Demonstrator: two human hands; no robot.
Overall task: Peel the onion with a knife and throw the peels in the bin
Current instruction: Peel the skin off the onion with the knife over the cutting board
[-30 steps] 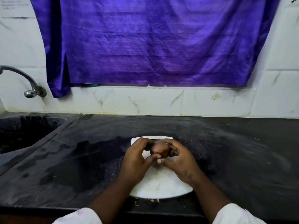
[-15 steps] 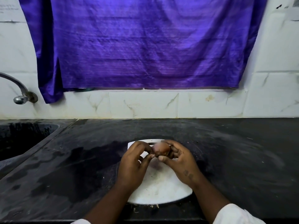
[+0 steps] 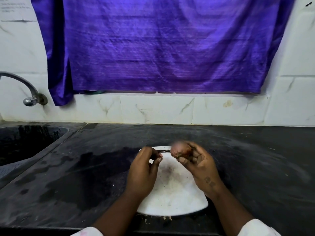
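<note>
Mid-peel, I judge: the right hand (image 3: 199,162) grasps the small reddish-brown round onion (image 3: 180,149) in its fingers; the left hand (image 3: 143,169) has curled fingers, contents unclear; binning remains.

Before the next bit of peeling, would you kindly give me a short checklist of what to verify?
1. Onion gripped in the right hand: ok.
2. Onion held over the cutting board: ok, above its far edge.
3. Left hand free to pull peel: cannot tell; its fingertips pinch together, perhaps on a scrap.
4. Knife at hand: cannot tell; none plainly shows.
5. Bin for peels in view: not ok; none visible.
6. Peel all off: cannot tell; onion is blurred.
</note>
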